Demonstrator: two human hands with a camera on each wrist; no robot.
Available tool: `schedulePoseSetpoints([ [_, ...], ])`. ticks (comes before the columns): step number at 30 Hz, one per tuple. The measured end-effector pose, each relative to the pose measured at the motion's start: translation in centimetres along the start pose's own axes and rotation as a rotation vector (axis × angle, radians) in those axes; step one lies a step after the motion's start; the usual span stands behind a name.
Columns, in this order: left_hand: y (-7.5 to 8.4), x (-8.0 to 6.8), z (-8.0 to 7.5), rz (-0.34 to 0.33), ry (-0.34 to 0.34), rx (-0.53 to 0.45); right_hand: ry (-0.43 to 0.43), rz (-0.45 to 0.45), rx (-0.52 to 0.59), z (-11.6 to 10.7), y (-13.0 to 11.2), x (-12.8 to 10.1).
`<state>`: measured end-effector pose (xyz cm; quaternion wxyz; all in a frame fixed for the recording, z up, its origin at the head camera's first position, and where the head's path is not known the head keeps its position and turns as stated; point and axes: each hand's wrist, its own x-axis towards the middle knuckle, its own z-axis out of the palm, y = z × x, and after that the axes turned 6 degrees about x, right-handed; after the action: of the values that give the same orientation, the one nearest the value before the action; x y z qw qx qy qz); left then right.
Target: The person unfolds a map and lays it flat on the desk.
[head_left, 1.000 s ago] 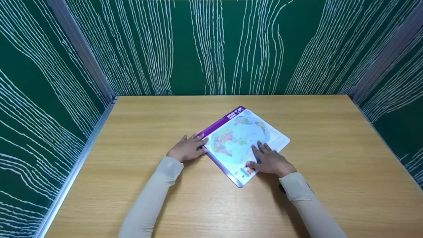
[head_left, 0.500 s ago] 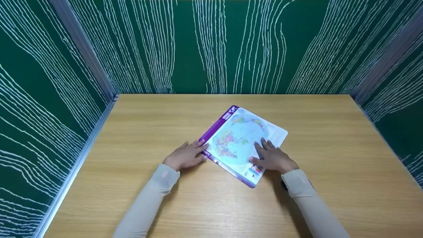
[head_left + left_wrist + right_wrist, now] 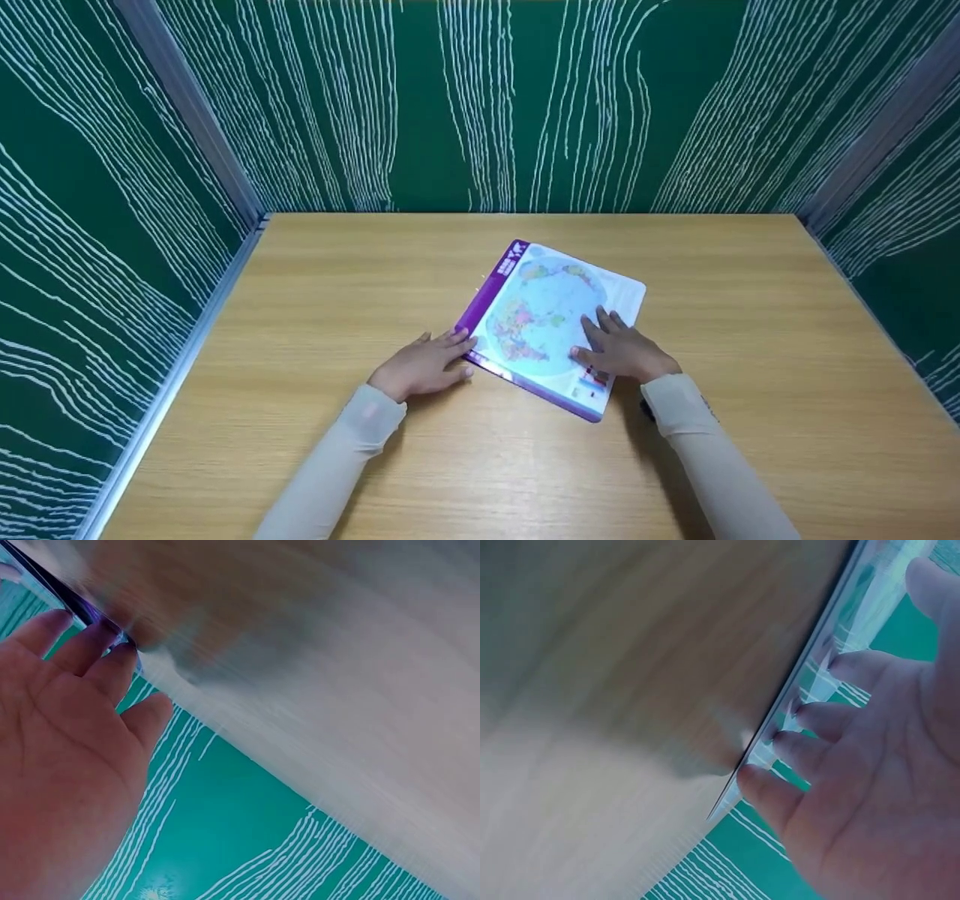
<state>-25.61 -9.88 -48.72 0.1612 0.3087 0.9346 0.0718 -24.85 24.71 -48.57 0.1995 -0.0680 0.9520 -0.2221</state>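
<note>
A thin glossy world map board (image 3: 551,315) with a purple border lies askew on the wooden table, one corner pointing away from me. At its left corner my left hand (image 3: 424,365) rests with its fingertips on the purple edge, the thumb beside the board. My right hand (image 3: 631,352) lies spread over the lower right part, covering some of the coloured legend. In the left wrist view, the left fingers (image 3: 101,652) reach to the board's edge. From the right wrist, the extended fingers of my right hand (image 3: 855,757) touch the shiny board face (image 3: 810,671).
The light wooden table (image 3: 480,480) spreads around the board. Green panels with white wavy lines (image 3: 412,105) stand at its back and both sides, joined by grey metal posts (image 3: 191,105).
The map board has turned counterclockwise: its far corner has gone left and its near corner right. My left hand has slid slightly toward me, my right hand slightly away and to the right.
</note>
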Motion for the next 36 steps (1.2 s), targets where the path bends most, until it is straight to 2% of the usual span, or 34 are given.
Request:
schedulePoseSetpoints([
  [3,0.0,0.0,0.2,0.003,-0.007,-0.007,0.001,-0.025,-0.004,-0.1,0.3,0.2],
  [9,-0.3,0.5,-0.4,0.020,0.034,-0.073,0.005,-0.036,0.012,-0.1,0.4,0.0],
  [15,-0.8,1.9,-1.4,-0.028,0.063,-0.085,0.026,-0.016,0.009,-0.1,-0.1,-0.8],
  [20,-1.3,3.1,-1.8,-0.063,0.040,-0.049,0.020,-0.013,0.007,0.3,-0.5,-1.5],
  [27,-1.8,4.3,-1.7,-0.096,0.006,0.008,0.006,-0.077,0.011,1.1,-0.8,-2.6],
  [36,-1.9,4.8,-1.8,-0.063,-0.028,0.030,-0.021,-0.127,-0.008,1.8,-1.0,-3.6],
])
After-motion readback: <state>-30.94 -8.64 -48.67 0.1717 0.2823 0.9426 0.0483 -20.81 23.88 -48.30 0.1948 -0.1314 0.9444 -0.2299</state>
